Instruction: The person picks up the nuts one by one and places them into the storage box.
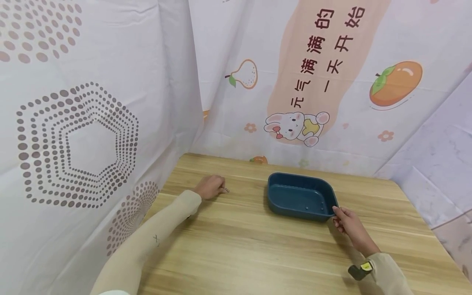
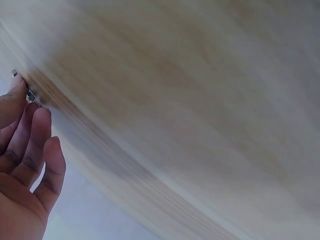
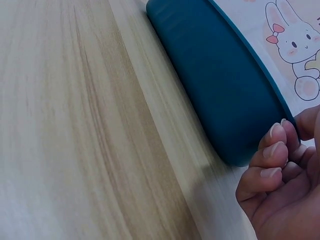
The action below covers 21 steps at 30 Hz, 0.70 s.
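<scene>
Left hand (image 1: 211,187) pinches a small metal piece (image 1: 226,190), right hand (image 1: 352,229) on the blue tray (image 1: 295,196)!

Over on the left side of the desk (image 1: 236,254), the left grip is drawn in tight, thumb and fingertip closed on that tiny shiny piece. The left wrist view shows it poking out past the thumb, the other fingers loosely bent; whether it's one part or several, I can't tell at this size.

Across to the right, and here's the tray, sitting toward the far side of the desk, right of centre. The right grip has it by the near right corner: thumb over the rim, fingers curled against the outside wall, no gap but the thickness of the tray's edge. Look inside, and small bits (image 1: 307,208) lie on the tray floor, gathered in the near right part, well apart from the piece in the left hand.

Both arms come in cream sleeves (image 1: 162,233), with a dark device (image 1: 359,271) carrying a yellow label at the right wrist. Behind it all, the far curtain (image 1: 228,123) shows a rabbit, an orange fruit and dark lettering, while dotted hexagons cover the left curtain (image 1: 92,151).
</scene>
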Each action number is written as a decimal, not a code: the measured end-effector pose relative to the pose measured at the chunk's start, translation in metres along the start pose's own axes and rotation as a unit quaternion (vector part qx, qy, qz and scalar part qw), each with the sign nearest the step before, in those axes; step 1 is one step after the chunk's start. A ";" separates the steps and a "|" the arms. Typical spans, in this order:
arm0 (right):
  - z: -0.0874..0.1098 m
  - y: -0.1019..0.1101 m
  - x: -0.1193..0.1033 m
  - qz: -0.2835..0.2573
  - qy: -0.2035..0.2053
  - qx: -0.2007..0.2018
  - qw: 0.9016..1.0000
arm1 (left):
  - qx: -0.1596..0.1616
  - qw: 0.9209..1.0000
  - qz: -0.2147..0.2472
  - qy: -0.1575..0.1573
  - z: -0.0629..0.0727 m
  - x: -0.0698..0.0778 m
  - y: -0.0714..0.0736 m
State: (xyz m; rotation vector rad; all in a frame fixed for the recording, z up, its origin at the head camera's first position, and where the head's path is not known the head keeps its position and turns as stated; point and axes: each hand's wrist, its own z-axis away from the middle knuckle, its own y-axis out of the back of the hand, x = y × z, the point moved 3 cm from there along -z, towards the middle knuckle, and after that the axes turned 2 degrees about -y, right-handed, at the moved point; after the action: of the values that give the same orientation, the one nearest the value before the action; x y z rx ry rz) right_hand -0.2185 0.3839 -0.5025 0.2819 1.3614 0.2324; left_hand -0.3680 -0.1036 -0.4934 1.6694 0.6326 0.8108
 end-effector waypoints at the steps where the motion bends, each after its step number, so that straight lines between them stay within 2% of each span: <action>1: 0.000 0.000 0.001 -0.002 0.000 0.002 1.000 | 0.000 1.000 0.001 0.001 0.000 0.000 0.000; 11: 0.000 0.000 0.000 -0.009 0.002 0.003 1.000 | -0.003 1.000 0.001 -0.001 0.000 -0.004 -0.002; 18: 0.001 0.000 -0.001 -0.008 0.002 0.000 1.000 | -0.011 1.000 0.015 0.010 0.002 -0.003 0.001; 21: 0.001 0.000 -0.001 -0.008 0.003 -0.001 1.000 | -0.011 1.000 0.013 0.004 0.002 -0.003 0.002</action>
State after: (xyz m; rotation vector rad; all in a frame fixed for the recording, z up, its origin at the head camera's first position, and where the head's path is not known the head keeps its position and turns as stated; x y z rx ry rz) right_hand -0.2177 0.3833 -0.5012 0.2690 1.3693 0.2205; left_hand -0.3679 -0.1077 -0.4926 1.6583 0.6061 0.8403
